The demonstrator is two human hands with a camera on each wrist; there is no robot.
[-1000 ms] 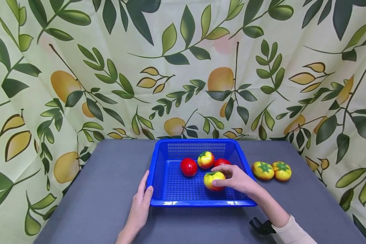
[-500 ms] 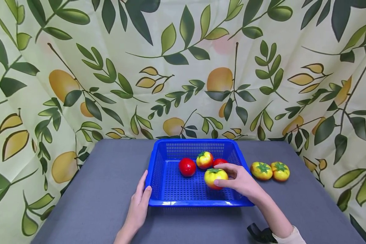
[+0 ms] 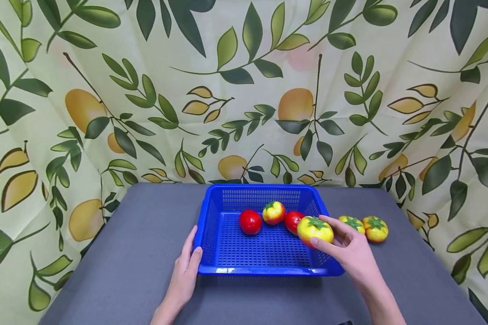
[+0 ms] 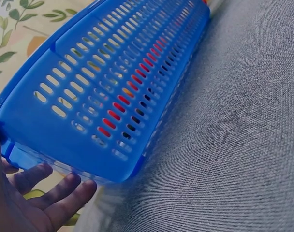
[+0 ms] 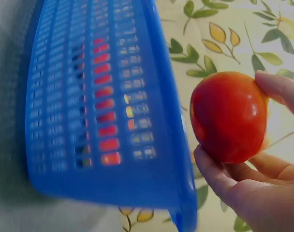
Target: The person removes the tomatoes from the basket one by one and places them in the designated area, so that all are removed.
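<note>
My right hand (image 3: 347, 248) holds a yellow-and-red tomato (image 3: 314, 229) with a green leafy top, thumb on the near side and fingers behind. It hangs over the right rim of the blue plastic basket (image 3: 268, 271). In the right wrist view the tomato (image 5: 229, 116) shows its glossy red underside, beside the basket wall (image 5: 108, 188). At the basket's left end, my left hand (image 3: 182, 275) touches the rim with straight fingers. The left wrist view has the fingers (image 4: 65, 191) spread by that end. Inside lie two red tomatoes (image 3: 250, 221) and a yellow-red tomato (image 3: 274, 212).
Two more yellow-red tomatoes (image 3: 376, 229) sit side by side on the grey table (image 3: 146, 243), right of the basket; my right hand partly covers one. A leaf-and-fruit patterned cloth (image 3: 244, 108) hangs behind the table and along both sides.
My right hand has lifted the tomato and moved it right, from inside the basket to its right rim. A red tomato behind it shows more. The left hand stays at the basket's left end.
</note>
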